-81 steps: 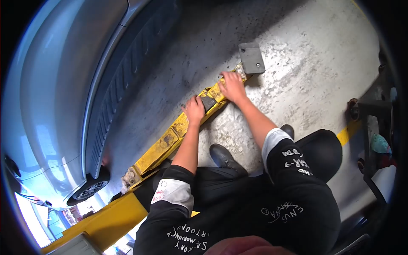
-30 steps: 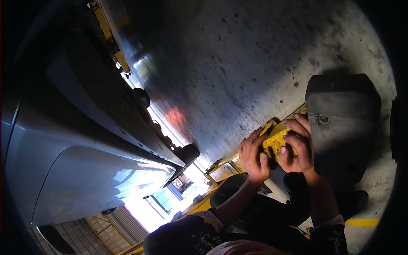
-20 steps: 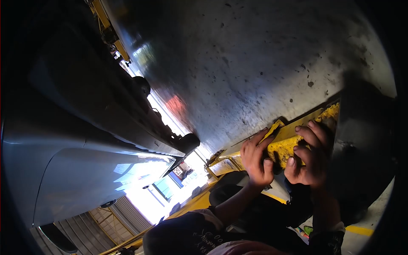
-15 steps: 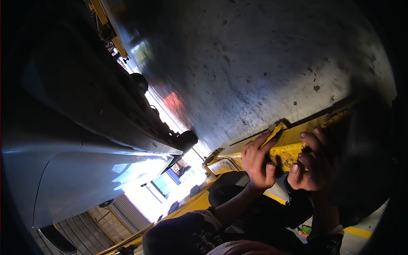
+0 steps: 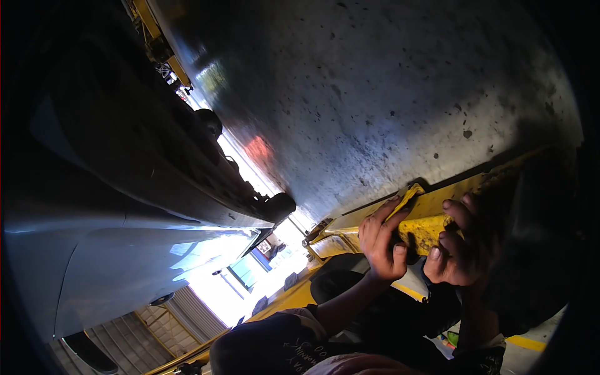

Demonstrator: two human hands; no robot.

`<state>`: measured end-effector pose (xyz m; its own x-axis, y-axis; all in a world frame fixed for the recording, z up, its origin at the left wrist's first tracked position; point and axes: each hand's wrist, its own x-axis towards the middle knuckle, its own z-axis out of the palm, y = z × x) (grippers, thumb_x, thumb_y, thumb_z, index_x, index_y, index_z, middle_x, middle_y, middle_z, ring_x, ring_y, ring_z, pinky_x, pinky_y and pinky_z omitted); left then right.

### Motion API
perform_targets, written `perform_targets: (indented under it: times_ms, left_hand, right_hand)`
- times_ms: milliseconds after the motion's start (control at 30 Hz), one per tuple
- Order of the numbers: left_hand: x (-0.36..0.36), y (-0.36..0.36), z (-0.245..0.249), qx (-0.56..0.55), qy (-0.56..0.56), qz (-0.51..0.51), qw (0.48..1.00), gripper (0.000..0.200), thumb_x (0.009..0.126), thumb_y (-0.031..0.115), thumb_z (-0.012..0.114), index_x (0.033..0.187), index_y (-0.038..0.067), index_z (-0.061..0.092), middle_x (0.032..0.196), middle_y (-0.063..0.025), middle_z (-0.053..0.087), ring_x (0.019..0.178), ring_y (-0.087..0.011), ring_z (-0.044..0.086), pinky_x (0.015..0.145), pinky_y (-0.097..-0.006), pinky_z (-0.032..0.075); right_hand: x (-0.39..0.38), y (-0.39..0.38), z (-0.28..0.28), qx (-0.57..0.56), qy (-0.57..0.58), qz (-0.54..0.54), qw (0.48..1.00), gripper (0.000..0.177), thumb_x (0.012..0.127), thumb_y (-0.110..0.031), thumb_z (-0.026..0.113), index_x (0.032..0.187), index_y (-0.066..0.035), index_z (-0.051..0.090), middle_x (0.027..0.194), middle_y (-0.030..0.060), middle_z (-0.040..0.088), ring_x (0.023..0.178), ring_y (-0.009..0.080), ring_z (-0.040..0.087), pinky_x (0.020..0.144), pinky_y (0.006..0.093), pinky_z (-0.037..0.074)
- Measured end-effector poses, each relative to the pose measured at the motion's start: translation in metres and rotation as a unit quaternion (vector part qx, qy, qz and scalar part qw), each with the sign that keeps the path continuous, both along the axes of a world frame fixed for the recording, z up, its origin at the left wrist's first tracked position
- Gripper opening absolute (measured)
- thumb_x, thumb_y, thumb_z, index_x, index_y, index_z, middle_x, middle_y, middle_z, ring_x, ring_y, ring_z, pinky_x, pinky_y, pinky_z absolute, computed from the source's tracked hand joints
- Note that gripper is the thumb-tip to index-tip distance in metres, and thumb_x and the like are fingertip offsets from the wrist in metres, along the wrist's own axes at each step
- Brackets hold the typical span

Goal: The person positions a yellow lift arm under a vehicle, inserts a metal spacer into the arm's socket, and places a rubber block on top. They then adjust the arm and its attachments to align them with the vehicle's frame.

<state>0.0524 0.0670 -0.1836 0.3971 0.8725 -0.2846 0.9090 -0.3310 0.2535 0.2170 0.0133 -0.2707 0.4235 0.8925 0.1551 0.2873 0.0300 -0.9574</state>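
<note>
A yellow metal piece [image 5: 428, 229] with dark, worn patches sits between my two hands, beside a long yellow beam [image 5: 459, 194] on the grey floor's edge. My left hand [image 5: 382, 240] has its fingers wrapped over the left end of this piece, with the thumb below. My right hand [image 5: 459, 247] grips the other end, fingers curled over the top and thumb at the lower edge; part of it lies in shadow. Where the piece meets the beam is hidden by my fingers.
A raised car body [image 5: 125, 262] fills the left side, with dark wheels or rollers near the centre. The scuffed grey surface [image 5: 375, 106] spans the top. My dark-clothed knees are below, and yellow lines mark the floor at lower right.
The view has shifted slightly, so my hands and the yellow piece appear a little further right and lower. Both hands keep their hold.
</note>
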Motion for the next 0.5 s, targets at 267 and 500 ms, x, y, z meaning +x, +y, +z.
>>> perform_targets:
  times_ms: [267,500]
  left_hand:
    - [0.008,0.000,0.002,0.010,-0.007,0.009,1.000,0.064,0.102,0.050,0.033,0.114,-0.001,0.069,0.128,-0.0231,0.066,0.116,-0.0385,0.062,0.101,-0.0434,0.040]
    - [0.010,-0.001,0.003,0.022,-0.008,-0.002,1.000,0.054,0.101,0.042,0.039,0.114,-0.001,0.069,0.127,-0.0223,0.067,0.116,-0.0379,0.063,0.101,-0.0427,0.042]
  right_hand:
    - [-0.006,-0.004,-0.006,0.073,0.044,0.029,0.996,0.019,0.095,-0.021,0.054,0.098,-0.003,0.050,0.115,0.0260,0.064,0.119,0.0463,0.059,0.100,0.0571,0.049]
    - [-0.015,-0.002,-0.004,0.079,0.047,-0.034,0.995,0.017,0.089,-0.016,0.058,0.100,-0.003,0.055,0.118,0.0264,0.066,0.121,0.0478,0.059,0.103,0.0559,0.048]
